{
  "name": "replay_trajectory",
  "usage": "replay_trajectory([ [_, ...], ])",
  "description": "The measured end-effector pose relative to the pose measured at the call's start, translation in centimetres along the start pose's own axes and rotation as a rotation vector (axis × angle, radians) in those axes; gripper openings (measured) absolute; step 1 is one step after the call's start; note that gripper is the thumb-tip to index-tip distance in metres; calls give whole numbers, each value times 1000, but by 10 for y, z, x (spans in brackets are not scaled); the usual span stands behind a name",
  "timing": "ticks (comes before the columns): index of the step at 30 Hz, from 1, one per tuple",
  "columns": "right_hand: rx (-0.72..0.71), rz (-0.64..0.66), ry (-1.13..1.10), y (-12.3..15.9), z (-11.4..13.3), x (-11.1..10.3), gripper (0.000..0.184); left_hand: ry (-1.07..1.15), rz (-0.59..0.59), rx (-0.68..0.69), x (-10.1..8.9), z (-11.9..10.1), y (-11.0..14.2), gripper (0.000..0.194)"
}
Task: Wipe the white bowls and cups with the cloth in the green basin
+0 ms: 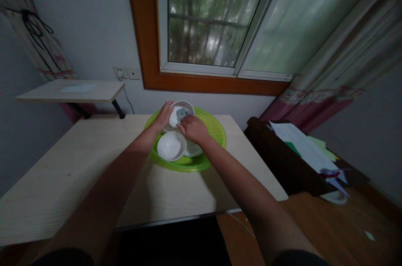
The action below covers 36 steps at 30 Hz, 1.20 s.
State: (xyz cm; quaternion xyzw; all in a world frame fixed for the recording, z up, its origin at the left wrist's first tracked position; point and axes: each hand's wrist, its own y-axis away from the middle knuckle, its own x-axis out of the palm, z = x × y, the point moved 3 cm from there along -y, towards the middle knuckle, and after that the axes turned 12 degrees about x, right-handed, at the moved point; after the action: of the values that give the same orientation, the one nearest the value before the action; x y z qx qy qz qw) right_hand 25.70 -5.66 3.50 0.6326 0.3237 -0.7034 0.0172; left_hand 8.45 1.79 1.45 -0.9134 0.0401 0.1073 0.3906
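Observation:
My left hand grips the left rim of a white bowl, which is tilted above a round green plastic basket. A grey-blue cloth is bunched inside that bowl, and my right hand is closed on it at the bowl's right side. Just below, in the basket, sits a second white bowl with its opening up. Another white dish lies to its right, partly hidden by my right hand and wrist.
The basket stands on a pale wooden table. At the left is a small raised shelf with a paper on it. A wall with sockets and a window lies behind. Papers rest on a dark brown piece of furniture at the right.

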Motion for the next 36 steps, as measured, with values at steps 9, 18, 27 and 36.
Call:
replay_trajectory([
  [9, 17, -107, 88, 3, 3, -6, 57, 77, -51, -103, 0, 0, -2, 37],
  [18, -158, 52, -93, 10, 10, 0, 61, 57, -33, -71, -3, -9, 3, 39],
  [27, -154, -64, -6, 7, 10, 13, 75, 139, 20, -105, 11, 7, -4, 27],
  [36, 62, -68, 135, 3, 10, -3, 70, 114, -29, -95, 4, 3, -6, 34],
])
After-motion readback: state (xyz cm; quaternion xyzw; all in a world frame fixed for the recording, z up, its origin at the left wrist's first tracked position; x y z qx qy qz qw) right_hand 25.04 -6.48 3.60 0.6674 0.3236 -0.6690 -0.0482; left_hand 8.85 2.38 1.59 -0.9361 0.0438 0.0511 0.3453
